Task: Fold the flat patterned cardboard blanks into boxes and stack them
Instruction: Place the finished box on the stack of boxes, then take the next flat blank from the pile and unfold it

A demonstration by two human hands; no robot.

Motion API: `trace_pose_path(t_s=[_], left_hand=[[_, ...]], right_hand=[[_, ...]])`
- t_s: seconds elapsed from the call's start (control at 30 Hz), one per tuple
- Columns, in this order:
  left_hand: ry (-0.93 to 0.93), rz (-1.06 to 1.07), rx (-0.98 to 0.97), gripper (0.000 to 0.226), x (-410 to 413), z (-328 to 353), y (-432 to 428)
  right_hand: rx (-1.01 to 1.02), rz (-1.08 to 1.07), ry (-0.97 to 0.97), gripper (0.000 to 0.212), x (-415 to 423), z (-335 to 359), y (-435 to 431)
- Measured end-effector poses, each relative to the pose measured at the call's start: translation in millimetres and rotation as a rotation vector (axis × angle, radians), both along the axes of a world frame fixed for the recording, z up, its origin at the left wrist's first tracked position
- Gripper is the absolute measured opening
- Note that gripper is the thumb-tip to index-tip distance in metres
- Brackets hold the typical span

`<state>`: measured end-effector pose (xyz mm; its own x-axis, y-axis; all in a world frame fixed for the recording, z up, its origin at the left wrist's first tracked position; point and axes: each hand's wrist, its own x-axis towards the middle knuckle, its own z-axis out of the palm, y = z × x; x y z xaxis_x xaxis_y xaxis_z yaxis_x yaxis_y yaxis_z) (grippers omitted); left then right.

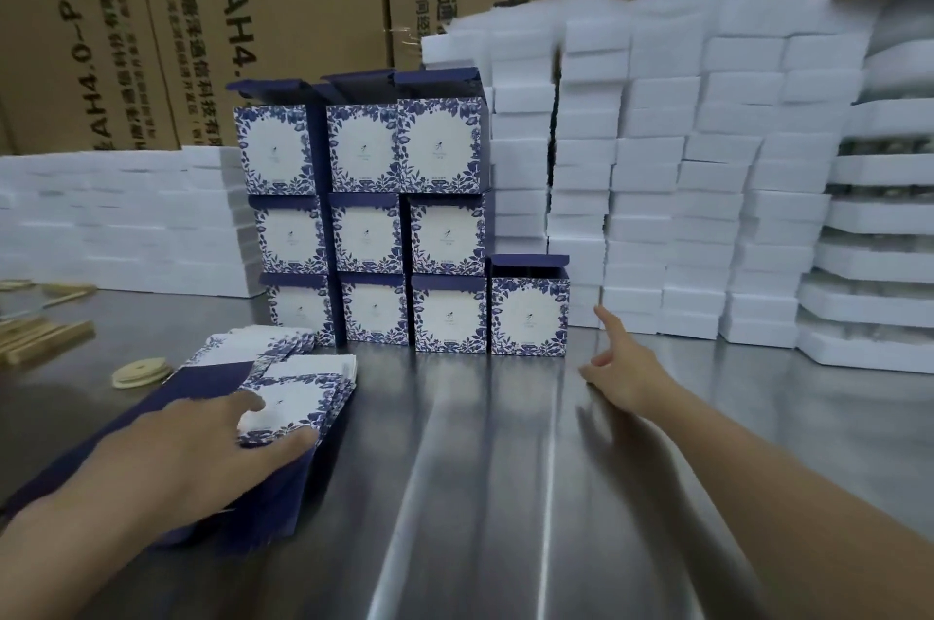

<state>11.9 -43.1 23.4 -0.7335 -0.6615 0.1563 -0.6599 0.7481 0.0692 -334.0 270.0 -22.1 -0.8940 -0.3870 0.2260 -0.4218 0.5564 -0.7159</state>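
Folded blue-and-white floral boxes (366,220) stand stacked three high in three columns at the back of the steel table (480,468). One more folded box (529,314) stands alone on the table at the right end of the bottom row, its lid flap up. A pile of flat patterned blanks (298,387) lies at the front left. My left hand (202,447) rests on top of that pile, fingers spread over the top blank. My right hand (624,367) hovers just right of the lone box, fingers apart and empty.
Tall stacks of white foam blocks (682,175) fill the right and back. A lower row of foam blocks (121,220) lines the left. Brown cartons (283,3) form the back wall. Round wooden lids (141,373) and wooden strips (45,334) lie at far left.
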Motion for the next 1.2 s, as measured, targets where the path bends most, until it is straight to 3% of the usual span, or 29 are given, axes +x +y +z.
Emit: trace_pose_path(t_s=[0.07,0.17,0.37,0.5,0.6,0.73,0.87,0.93,1.03,1.13,1.2], left_hand=[[0.009,0.025,0.003,0.13,-9,3,10],[-0.028,0.053,0.051,0.123,-26,9,17],[-0.179,0.035,0.041,0.078,-53,31,16],[-0.096,0.033,-0.085,0.041,-45,81,23],[0.038,0.024,-0.166,0.02,-26,163,28],[0.442,-0.106,0.244,0.031,-6,261,41],[0.869,-0.379,0.572,0.024,1,284,86],[1.004,-0.492,0.675,0.019,-5,258,114],[1.139,-0.55,1.138,0.016,-35,176,139],[1.059,-0.514,1.601,0.014,-63,77,158],[0.973,-0.464,1.765,0.016,-81,27,169]], right_hand=[[0.023,0.012,-0.006,0.087,9,0,17],[0.038,0.005,-0.003,0.082,30,-2,40],[0.028,0.039,0.017,0.074,79,-12,86],[0.079,0.045,0.035,0.068,110,-12,113],[0.145,0.059,-0.003,0.063,128,-2,131],[0.14,0.043,-0.036,0.046,141,4,147],[-0.014,-0.051,-0.009,0.027,149,-5,157],[-0.198,-0.074,-0.046,0.017,155,-4,158],[-0.517,-0.124,-0.123,0.022,163,9,162],[-0.804,-0.123,-0.203,0.044,165,25,168],[-0.929,-0.076,-0.262,0.053,165,32,170]])
